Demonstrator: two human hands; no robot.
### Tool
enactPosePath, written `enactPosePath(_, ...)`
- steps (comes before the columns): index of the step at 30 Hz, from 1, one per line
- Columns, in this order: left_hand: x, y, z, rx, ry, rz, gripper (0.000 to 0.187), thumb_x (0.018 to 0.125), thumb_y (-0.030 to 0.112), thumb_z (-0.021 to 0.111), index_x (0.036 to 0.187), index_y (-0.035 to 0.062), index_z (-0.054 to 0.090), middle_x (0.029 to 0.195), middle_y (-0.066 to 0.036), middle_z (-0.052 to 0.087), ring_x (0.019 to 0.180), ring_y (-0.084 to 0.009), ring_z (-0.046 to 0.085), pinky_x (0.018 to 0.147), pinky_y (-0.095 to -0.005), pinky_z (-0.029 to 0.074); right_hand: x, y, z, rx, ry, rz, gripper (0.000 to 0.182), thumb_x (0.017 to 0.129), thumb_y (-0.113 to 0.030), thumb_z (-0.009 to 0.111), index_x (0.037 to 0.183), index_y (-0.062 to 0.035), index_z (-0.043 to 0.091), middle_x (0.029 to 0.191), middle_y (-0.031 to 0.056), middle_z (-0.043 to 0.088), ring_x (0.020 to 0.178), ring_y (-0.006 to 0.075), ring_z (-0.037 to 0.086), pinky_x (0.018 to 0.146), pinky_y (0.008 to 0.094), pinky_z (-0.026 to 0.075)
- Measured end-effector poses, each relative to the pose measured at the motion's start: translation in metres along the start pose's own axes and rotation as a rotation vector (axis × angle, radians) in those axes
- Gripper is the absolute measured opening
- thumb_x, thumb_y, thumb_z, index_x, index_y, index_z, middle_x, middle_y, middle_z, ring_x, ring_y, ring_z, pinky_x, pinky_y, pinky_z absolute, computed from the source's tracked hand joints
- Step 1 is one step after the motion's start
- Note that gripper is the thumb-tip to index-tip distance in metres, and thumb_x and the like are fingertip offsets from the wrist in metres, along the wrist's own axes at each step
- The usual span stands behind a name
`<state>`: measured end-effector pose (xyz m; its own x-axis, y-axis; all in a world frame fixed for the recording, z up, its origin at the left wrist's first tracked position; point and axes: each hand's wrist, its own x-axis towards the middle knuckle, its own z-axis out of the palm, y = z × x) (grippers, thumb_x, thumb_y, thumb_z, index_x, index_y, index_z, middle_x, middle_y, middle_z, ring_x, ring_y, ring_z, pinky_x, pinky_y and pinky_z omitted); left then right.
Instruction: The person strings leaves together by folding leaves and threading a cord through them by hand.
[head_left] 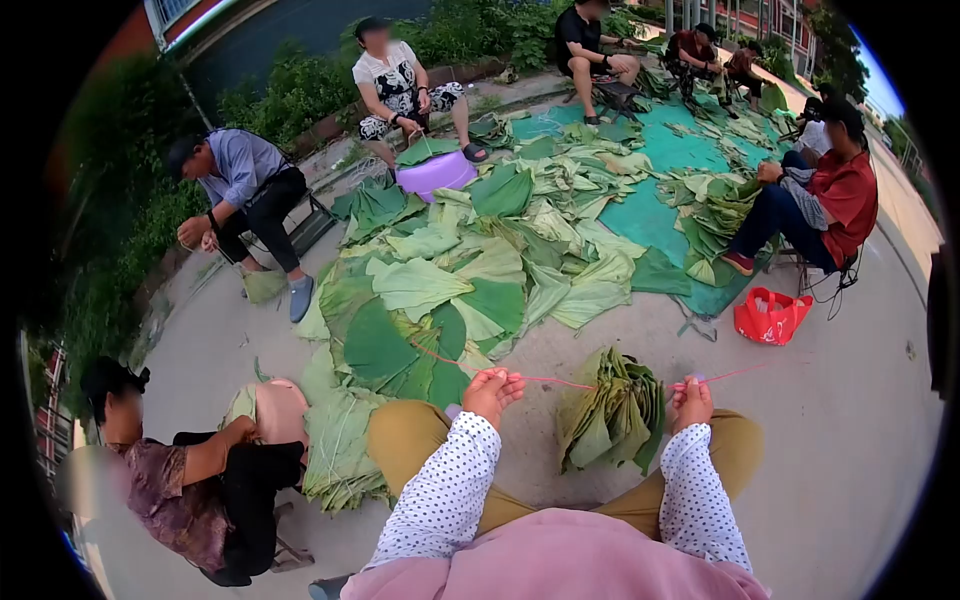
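A thin pink string point(555, 381) runs between my two hands, with loose ends trailing past each one. My left hand point(490, 393) pinches it on the left, and my right hand point(690, 402) pinches it on the right. Between them, a bundle of folded green leaves point(612, 412) stands on the ground in front of my lap. The string meets the bundle near its top, and its path there is partly hidden by the leaves. My right fingers are close beside the bundle's right edge.
Big lotus-like leaves point(430, 290) spread over the ground and a green tarp point(655, 225) ahead. A red bag point(772, 316) lies right. People sit around the pile, one by a purple tub point(437, 177), another by a pink tub point(281, 412). Stacked leaves point(340, 450) lie left of my knee.
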<state>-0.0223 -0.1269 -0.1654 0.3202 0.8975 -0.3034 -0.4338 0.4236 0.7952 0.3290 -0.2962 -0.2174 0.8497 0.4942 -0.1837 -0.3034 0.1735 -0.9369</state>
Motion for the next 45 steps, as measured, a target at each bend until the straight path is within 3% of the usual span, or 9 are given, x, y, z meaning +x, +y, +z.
enactPosePath(1, 0.005, -0.006, -0.007, 0.019, 0.032, -0.067, 0.01, 0.094, 0.01, 0.052, 0.102, 0.0037, 0.052, 0.098, -0.015, 0.065, 0.085, -0.0259, 0.066, 0.074, -0.0393, 0.055, 0.003, 0.01, -0.004, 0.001, -0.012, -0.011, 0.019, 0.097, -0.023, 0.05, 0.098, -0.0062, 0.059, 0.076, 0.0024, 0.063, 0.056, 0.0072, 0.05, 0.05, 0.0222, 0.04)
enactPosePath(3, 0.013, -0.022, -0.018, 0.036, 0.064, -0.141, 0.01, 0.094, 0.01, 0.052, 0.103, 0.0041, 0.051, 0.099, -0.015, 0.064, 0.087, -0.0269, 0.066, 0.074, -0.0403, 0.055, 0.009, 0.03, -0.01, -0.143, 0.006, 0.354, 0.013, 0.097, -0.021, 0.051, 0.094, -0.0108, 0.058, 0.073, 0.0029, 0.064, 0.053, 0.0112, 0.055, 0.045, 0.0264, 0.042)
enactPosePath(5, 0.018, -0.038, -0.026, 0.16, 0.185, -0.296, 0.012, 0.094, 0.01, 0.052, 0.104, 0.0053, 0.049, 0.101, -0.015, 0.063, 0.088, -0.0292, 0.065, 0.074, -0.0426, 0.055, 0.008, 0.046, -0.011, -0.211, 0.0, 0.483, 0.012, 0.096, -0.022, 0.051, 0.095, -0.0119, 0.058, 0.075, 0.0029, 0.066, 0.054, 0.0136, 0.058, 0.043, 0.0306, 0.043)
enactPosePath(13, 0.022, -0.038, -0.034, 0.104, 0.208, -0.307, 0.018, 0.092, 0.005, 0.054, 0.108, 0.0067, 0.046, 0.099, -0.015, 0.064, 0.083, -0.0287, 0.067, 0.068, -0.0427, 0.057, 0.013, 0.048, -0.013, -0.164, 0.01, 0.536, 0.012, 0.097, -0.023, 0.049, 0.102, -0.0134, 0.055, 0.078, 0.0061, 0.067, 0.055, 0.0183, 0.061, 0.042, 0.0329, 0.043)
enactPosePath(21, 0.022, -0.041, -0.034, 0.142, 0.197, -0.266, 0.018, 0.092, 0.006, 0.054, 0.109, 0.0067, 0.047, 0.098, -0.015, 0.064, 0.082, -0.028, 0.066, 0.068, -0.0416, 0.057, 0.042, 0.085, -0.049, -0.003, -0.123, 0.685, 0.016, 0.097, -0.028, 0.05, 0.104, -0.0145, 0.055, 0.095, 0.0072, 0.067, 0.072, 0.0237, 0.065, 0.053, 0.0391, 0.047)
enactPosePath(31, 0.022, -0.043, -0.034, 0.138, 0.205, -0.251, 0.016, 0.092, 0.006, 0.053, 0.108, 0.0061, 0.049, 0.096, -0.014, 0.065, 0.077, -0.0252, 0.068, 0.062, -0.0389, 0.057, 0.011, 0.051, -0.019, -0.125, -0.001, 0.681, 0.017, 0.098, -0.025, 0.046, 0.111, -0.0148, 0.049, 0.097, 0.0028, 0.063, 0.073, 0.0188, 0.06, 0.056, 0.0348, 0.045)
enactPosePath(37, 0.022, -0.042, -0.034, 0.144, 0.2, -0.253, 0.018, 0.092, 0.007, 0.055, 0.108, 0.0077, 0.047, 0.099, -0.015, 0.063, 0.082, -0.0282, 0.066, 0.068, -0.0424, 0.056, 0.0, 0.036, -0.009, -0.117, 0.004, 0.627, 0.015, 0.099, -0.022, 0.043, 0.105, -0.009, 0.049, 0.089, 0.0091, 0.063, 0.067, 0.0206, 0.061, 0.05, 0.0319, 0.044)
enactPosePath(40, 0.018, -0.037, -0.031, 0.126, 0.202, -0.248, 0.016, 0.092, 0.007, 0.054, 0.107, 0.0067, 0.049, 0.095, -0.014, 0.066, 0.077, -0.0239, 0.067, 0.062, -0.0377, 0.056, 0.011, 0.044, -0.014, -0.068, -0.007, 0.626, 0.015, 0.098, -0.028, 0.047, 0.106, -0.0149, 0.049, 0.087, 0.0066, 0.065, 0.064, 0.0215, 0.062, 0.05, 0.0354, 0.044)
enactPosePath(45, 0.0, -0.019, -0.016, 0.113, 0.099, -0.136, 0.012, 0.092, 0.009, 0.056, 0.102, 0.0032, 0.054, 0.097, -0.014, 0.066, 0.081, -0.0235, 0.065, 0.069, -0.0367, 0.056, 0.02, 0.007, 0.001, -0.136, -0.024, 0.287, 0.016, 0.098, -0.025, 0.049, 0.096, -0.0097, 0.052, 0.081, 0.0084, 0.064, 0.065, 0.0187, 0.064, 0.049, 0.0311, 0.046)
